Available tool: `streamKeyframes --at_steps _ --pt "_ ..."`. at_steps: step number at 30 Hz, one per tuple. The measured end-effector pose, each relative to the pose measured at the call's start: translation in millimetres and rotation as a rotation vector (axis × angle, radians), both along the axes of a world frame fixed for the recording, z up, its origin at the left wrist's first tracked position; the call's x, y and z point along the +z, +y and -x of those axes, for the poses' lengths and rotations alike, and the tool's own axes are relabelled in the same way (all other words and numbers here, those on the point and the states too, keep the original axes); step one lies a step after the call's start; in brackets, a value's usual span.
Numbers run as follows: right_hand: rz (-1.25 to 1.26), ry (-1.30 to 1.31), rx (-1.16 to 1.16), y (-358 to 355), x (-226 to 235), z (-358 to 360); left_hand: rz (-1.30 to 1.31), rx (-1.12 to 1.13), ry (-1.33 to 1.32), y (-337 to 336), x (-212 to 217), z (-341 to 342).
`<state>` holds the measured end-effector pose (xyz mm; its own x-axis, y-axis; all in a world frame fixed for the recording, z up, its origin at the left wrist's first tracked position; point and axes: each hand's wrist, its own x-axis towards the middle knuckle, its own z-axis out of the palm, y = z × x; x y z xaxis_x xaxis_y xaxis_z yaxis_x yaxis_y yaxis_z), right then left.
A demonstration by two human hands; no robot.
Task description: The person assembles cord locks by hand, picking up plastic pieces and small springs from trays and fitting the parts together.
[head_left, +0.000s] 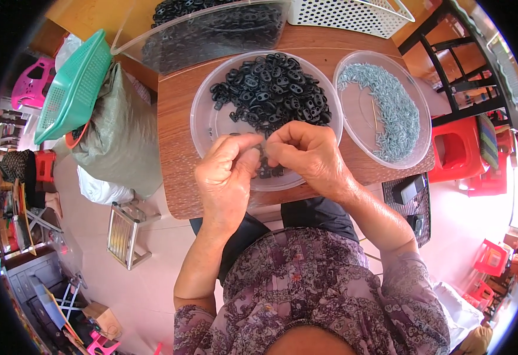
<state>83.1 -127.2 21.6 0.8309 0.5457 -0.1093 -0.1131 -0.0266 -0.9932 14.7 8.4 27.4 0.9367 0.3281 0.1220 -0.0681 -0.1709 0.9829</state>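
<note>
Wooden table shows between left edge and black-filled tub; left hand, right hand pinched, grip contents unclear.

Counted one bare left hand, one bare right hand and one brown wooden table. Saw two round, clear plastic tubs on top, left tub and right tub. Noted one clear plastic box and one white perforated plastic basket at the far side. Found black oval two-holed pieces and small grey-blue pieces too numerous to count.
</note>
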Motion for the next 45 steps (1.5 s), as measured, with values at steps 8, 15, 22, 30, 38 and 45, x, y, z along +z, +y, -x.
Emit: streamKeyframes --at_steps 8,15,22,30,38,45 --pt "0.044 0.009 0.043 -1 2 -1 -0.048 0.015 -0.046 -1 -2 -1" --pt "0.051 -0.075 0.004 3 -1 8 -0.038 0.086 -0.073 -8 -3 -2" --pt "0.058 -0.175 -0.011 7 -2 10 0.004 0.104 -0.047 -9 -7 -3" --pt "-0.021 -0.145 0.009 9 5 11 0.193 0.115 0.018 -6 -6 -3" --pt "0.071 -0.366 0.007 11 -8 9 0.159 0.132 -0.039 -10 -12 1" --pt "0.064 -0.435 -0.007 5 -4 2 0.313 0.122 -0.050 -7 -19 1"
